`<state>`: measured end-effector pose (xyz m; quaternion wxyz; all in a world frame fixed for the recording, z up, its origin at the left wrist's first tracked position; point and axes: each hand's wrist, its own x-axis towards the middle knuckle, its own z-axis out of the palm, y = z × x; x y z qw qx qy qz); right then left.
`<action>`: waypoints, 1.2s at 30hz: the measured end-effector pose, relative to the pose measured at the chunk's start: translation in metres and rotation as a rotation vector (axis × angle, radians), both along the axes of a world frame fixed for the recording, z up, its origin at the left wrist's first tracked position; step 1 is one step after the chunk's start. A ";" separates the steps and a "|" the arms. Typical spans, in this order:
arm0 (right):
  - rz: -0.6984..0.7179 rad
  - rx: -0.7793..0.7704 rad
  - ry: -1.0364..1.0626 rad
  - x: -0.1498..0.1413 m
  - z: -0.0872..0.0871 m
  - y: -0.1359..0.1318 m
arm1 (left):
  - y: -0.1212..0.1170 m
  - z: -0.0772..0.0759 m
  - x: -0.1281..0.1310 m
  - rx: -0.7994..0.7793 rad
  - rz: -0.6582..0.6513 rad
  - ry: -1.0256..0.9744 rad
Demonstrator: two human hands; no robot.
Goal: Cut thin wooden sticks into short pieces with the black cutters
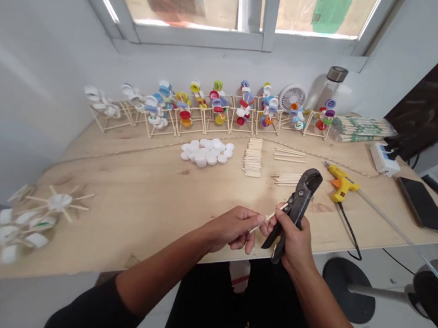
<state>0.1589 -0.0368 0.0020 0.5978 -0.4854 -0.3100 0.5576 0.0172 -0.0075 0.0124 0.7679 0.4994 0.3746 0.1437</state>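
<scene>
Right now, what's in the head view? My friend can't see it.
A person's left hand and right hand hold a thin pale wooden stick, the right also gripping a black cutter, over a light wooden table. Beyond are round white caps, a yellow glue gun and colourful plastic pinwheels.

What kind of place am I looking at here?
Probably a small craft workspace: a wooden table holds a yellow glue gun, a pile of white bottle caps and a row of stick-and-cap wheel models along the wall.
</scene>
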 end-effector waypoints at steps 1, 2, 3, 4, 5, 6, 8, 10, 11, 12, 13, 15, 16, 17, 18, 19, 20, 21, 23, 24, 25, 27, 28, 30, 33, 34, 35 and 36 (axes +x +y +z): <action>-0.005 0.001 -0.004 0.000 0.000 0.000 | 0.000 -0.001 0.000 -0.003 0.000 -0.005; -0.010 0.002 -0.007 -0.001 0.000 0.000 | 0.000 -0.001 0.000 -0.007 0.001 -0.007; -0.015 0.004 -0.011 -0.001 0.000 0.000 | 0.001 -0.002 0.000 -0.010 0.000 -0.009; -0.019 0.006 -0.014 -0.001 -0.001 0.000 | 0.001 -0.002 0.000 -0.014 -0.001 -0.010; -0.023 0.007 -0.018 -0.001 -0.001 0.000 | 0.001 -0.003 0.000 -0.016 -0.002 -0.011; -0.027 0.006 -0.023 -0.002 -0.001 0.000 | 0.001 -0.003 0.000 -0.018 -0.002 -0.010; -0.034 0.004 -0.032 -0.002 -0.002 0.000 | 0.001 -0.003 0.000 -0.017 0.001 0.000; -0.042 0.002 -0.042 -0.002 -0.003 0.000 | 0.001 -0.002 0.001 -0.013 0.003 0.015; -0.046 0.001 -0.046 -0.003 -0.003 0.000 | 0.000 -0.001 0.002 -0.010 0.001 0.023; -0.051 0.000 -0.051 -0.003 -0.004 0.000 | 0.000 -0.001 0.002 -0.007 0.001 0.029; -0.057 0.000 -0.055 -0.003 -0.005 0.000 | 0.000 0.000 0.002 -0.004 0.001 0.033; -0.068 -0.001 -0.062 -0.003 -0.006 0.000 | 0.000 0.000 0.002 0.002 0.000 0.030; -0.073 -0.001 -0.065 -0.003 -0.006 0.000 | 0.000 0.001 0.002 0.005 -0.002 0.024; -0.077 0.000 -0.067 -0.003 -0.006 -0.001 | 0.000 0.001 0.002 0.007 -0.006 0.017; -0.080 0.001 -0.069 -0.003 -0.006 -0.001 | 0.000 0.001 0.001 0.009 -0.010 0.013; -0.083 0.001 -0.071 -0.003 -0.005 -0.001 | 0.000 0.001 0.001 0.011 -0.014 0.011; -0.085 -0.001 -0.073 -0.003 -0.005 -0.001 | 0.000 0.002 0.001 0.013 -0.018 0.012; -0.088 -0.002 -0.076 -0.004 -0.004 -0.001 | 0.000 0.002 0.001 0.015 -0.021 0.015; -0.097 -0.005 -0.081 -0.004 -0.003 -0.001 | 0.000 0.003 0.000 0.014 -0.030 0.027; -0.100 -0.006 -0.083 -0.004 -0.003 0.000 | 0.000 0.003 0.000 0.013 -0.035 0.034; -0.103 -0.006 -0.085 -0.004 -0.002 0.000 | 0.000 0.003 0.000 0.012 -0.040 0.039; -0.105 -0.007 -0.088 -0.005 -0.002 0.000 | 0.001 0.004 0.000 0.014 -0.046 0.038; -0.106 -0.008 -0.090 -0.005 -0.002 0.000 | 0.001 0.004 0.001 0.018 -0.048 0.031; -0.107 -0.009 -0.095 -0.004 -0.003 0.000 | 0.001 0.003 0.001 0.031 -0.048 0.010; -0.110 -0.006 -0.104 -0.004 -0.005 -0.001 | 0.001 0.003 0.000 0.052 -0.047 -0.004; -0.109 -0.005 -0.107 -0.004 -0.006 -0.001 | 0.000 0.002 0.000 0.059 -0.047 -0.005; -0.109 -0.004 -0.110 -0.003 -0.006 0.000 | 0.000 0.002 0.000 0.067 -0.047 -0.006; -0.109 -0.003 -0.112 -0.003 -0.007 0.000 | 0.000 0.002 0.000 0.076 -0.045 -0.008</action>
